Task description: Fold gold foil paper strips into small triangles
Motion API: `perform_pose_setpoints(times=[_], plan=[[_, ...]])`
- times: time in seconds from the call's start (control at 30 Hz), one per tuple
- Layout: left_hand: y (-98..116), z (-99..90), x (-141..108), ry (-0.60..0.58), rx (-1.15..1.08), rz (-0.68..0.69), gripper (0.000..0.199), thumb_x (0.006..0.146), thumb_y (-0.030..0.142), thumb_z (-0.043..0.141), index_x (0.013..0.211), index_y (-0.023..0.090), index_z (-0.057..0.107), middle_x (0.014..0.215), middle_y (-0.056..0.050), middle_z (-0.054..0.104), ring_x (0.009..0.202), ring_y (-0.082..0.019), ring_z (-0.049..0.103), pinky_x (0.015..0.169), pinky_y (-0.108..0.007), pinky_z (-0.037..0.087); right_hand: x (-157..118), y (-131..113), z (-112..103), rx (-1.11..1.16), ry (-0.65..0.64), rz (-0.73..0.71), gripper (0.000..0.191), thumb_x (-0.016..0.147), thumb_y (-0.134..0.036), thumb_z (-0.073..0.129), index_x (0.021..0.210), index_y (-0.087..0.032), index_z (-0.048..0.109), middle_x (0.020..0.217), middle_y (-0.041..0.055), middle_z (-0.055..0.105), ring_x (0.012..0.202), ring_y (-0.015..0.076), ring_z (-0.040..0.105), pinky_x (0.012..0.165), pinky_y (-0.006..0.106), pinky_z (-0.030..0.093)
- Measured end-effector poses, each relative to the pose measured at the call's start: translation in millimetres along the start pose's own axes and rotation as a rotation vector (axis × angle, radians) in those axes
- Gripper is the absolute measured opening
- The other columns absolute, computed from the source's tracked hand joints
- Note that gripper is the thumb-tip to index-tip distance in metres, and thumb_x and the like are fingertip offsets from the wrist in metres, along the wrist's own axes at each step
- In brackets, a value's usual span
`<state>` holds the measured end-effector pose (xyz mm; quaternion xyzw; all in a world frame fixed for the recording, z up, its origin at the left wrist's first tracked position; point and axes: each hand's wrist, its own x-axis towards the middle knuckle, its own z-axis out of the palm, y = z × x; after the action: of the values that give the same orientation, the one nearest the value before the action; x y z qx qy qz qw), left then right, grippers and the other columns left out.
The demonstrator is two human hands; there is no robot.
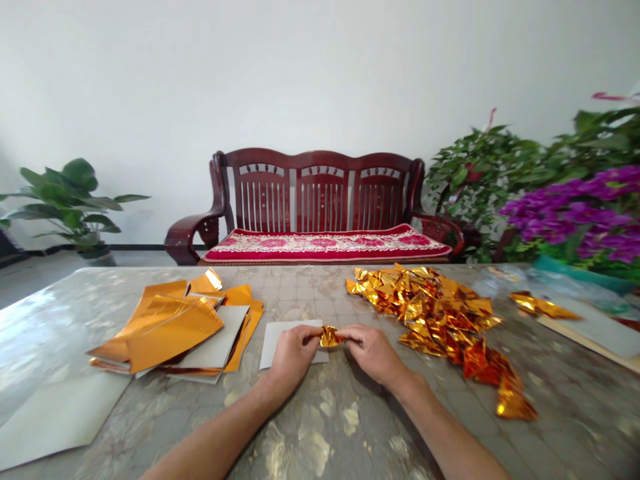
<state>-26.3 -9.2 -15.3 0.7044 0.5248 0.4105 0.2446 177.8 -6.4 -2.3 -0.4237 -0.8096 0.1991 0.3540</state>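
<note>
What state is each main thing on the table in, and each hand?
Small shiny gold foil piece: gathered, held at both ends.
Left hand: grip closed on foil's left end.
Right hand: grip closed on foil's right end.
White rectangular sheet: flat, partly hidden by left hand.
Orange foil sheets: stacked unevenly, some pale side up.
Shiny folded gold foil pieces: heaped loosely.
Large pale paper sheet: flat, front left.

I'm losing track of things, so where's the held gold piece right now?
In the head view, the gold piece is just below centre, pinched between the left hand and right hand, by the right edge of the small white sheet.
</note>
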Motion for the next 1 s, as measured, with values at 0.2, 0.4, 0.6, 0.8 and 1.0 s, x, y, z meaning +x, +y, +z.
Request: perform_pose_setpoints(times=[0.2,0.4,0.6,0.8,1.0], plan=[[-2.0,1.6,-1.8,0.052,-0.024,0.087,0.024,0.082,0.016,0.059,0.097,0.023,0.077,0.101,-0.004,0.077,0.09,-0.018,0.071,0.084,-0.029,0.055,-1.4,8.6,1.3,-0.12,0.061,-0.112,0.033,0.085,-0.005,0.051,0.097,-0.024,0.075,0.097,0.0027,0.074,0.09,0.0162,0.069,0.082,0.028,0.052],[-5.6,-4.2,-2.7,0.144,0.039,0.091,0.027,0.086,0.019,0.057,0.109,0.022,0.071,0.124,-0.008,0.065,0.076,-0.013,0.069,0.072,-0.028,0.058,-3.1,21.8,-10.9,-0.357,0.286,-0.149,0.026,0.089,-0.009,0.053,0.094,-0.023,0.074,0.092,0.0035,0.069,0.085,0.0161,0.065,0.077,0.026,0.05],[-5.4,-16.3,-4.8,0.102,0.344,0.147,0.027,0.084,0.01,0.055,0.098,0.025,0.072,0.11,-0.003,0.069,0.104,-0.02,0.065,0.092,-0.036,0.051,-4.5,35.0,-27.0,-0.588,0.436,-0.132,0.02,0.089,-0.011,0.058,0.089,-0.022,0.075,0.084,0.0028,0.065,0.082,0.0173,0.059,0.077,0.026,0.045],[-3.2,-21.6,-6.8,-0.026,0.547,0.152,0.027,0.083,0.012,0.058,0.1,0.025,0.074,0.11,-0.005,0.068,0.104,-0.025,0.061,0.091,-0.041,0.047,-6.2,41.1,-39.4,-0.776,0.508,-0.051,0.017,0.089,-0.014,0.062,0.088,-0.024,0.076,0.082,0.0027,0.066,0.081,0.0185,0.054,0.076,0.028,0.04],[-5.0,-19.9,-7.4,-0.078,0.56,0.128,0.025,0.085,0.015,0.058,0.1,0.025,0.074,0.11,-0.005,0.068,0.106,-0.025,0.059,0.091,-0.04,0.044,-10.9,54.6,-53.1,-0.874,0.574,0.129,0.015,0.087,-0.019,0.065,0.091,-0.027,0.077,0.082,0.0031,0.067,0.079,0.0209,0.049,0.07,0.032,0.036]])
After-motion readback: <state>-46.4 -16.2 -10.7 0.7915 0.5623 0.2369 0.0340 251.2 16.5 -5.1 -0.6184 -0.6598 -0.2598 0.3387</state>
